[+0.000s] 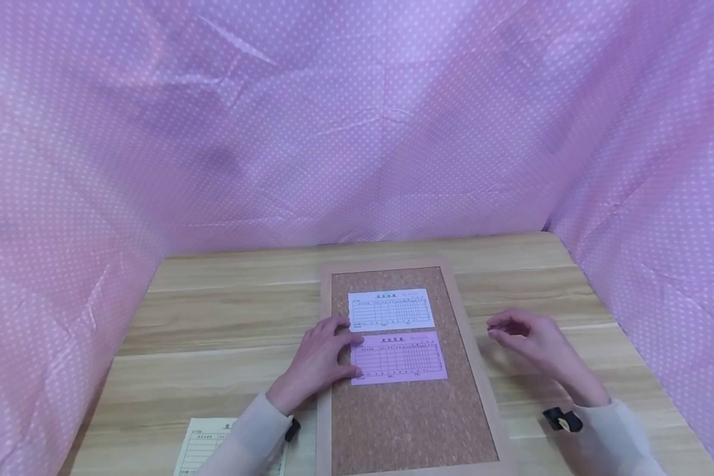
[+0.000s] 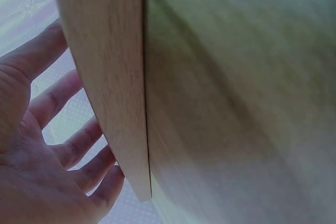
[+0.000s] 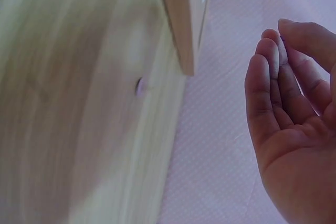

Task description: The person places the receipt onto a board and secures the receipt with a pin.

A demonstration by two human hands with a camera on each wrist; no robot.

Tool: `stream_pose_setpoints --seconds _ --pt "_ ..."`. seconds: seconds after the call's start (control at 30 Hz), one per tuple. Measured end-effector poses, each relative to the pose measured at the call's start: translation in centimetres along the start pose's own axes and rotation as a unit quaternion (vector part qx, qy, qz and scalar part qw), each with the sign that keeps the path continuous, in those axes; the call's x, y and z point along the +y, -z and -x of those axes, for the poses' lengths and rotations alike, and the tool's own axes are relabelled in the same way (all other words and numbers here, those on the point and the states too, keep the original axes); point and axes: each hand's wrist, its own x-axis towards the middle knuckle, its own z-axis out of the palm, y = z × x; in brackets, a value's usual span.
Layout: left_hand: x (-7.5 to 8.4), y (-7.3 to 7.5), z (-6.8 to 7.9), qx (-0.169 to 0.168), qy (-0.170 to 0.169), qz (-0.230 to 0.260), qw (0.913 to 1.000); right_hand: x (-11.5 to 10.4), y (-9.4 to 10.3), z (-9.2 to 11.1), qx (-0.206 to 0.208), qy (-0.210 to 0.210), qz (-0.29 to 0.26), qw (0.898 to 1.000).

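A framed cork board [image 1: 413, 423] lies flat on the table. On it a white printed slip [image 1: 389, 309] lies above a purple printed slip [image 1: 398, 359]. My left hand [image 1: 321, 354] reaches over the board's left frame, fingers spread, with fingertips resting on the left edges of both slips. In the left wrist view the wooden frame [image 2: 107, 77] hides those fingertips. My right hand [image 1: 532, 340] is held right of the board. Its thumb and index finger pinch a tiny dark purple thing [image 3: 282, 38], mostly hidden by the fingertips. A small greenish spot shows at the white slip's top edge.
A cream printed slip [image 1: 205, 439] lies on the table at the front left, partly under my left sleeve. A small dark-edged thing [image 3: 139, 86] lies on the wooden table [image 1: 214, 317] near the board. Pink dotted cloth [image 1: 357, 132] hangs round the table.
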Motion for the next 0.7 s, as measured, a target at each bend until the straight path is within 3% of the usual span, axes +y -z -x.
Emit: stream_pose_setpoints --seconds 0.17,0.47,0.7 --pt "-0.1 0.1 0.1 -0.001 -0.001 0.0 1.0 -1.2 -0.8 -0.5 0.001 0.026 -0.004 1.0" --pt "-0.1 -0.2 0.1 -0.001 -0.002 0.002 1.0 -3.1 -2.8 -1.7 -0.015 0.11 -0.011 0.994" --pt "-0.2 -0.1 0.0 0.004 -0.007 -0.001 1.0 -4.6 -4.0 -2.8 -0.053 0.077 0.002 0.996"
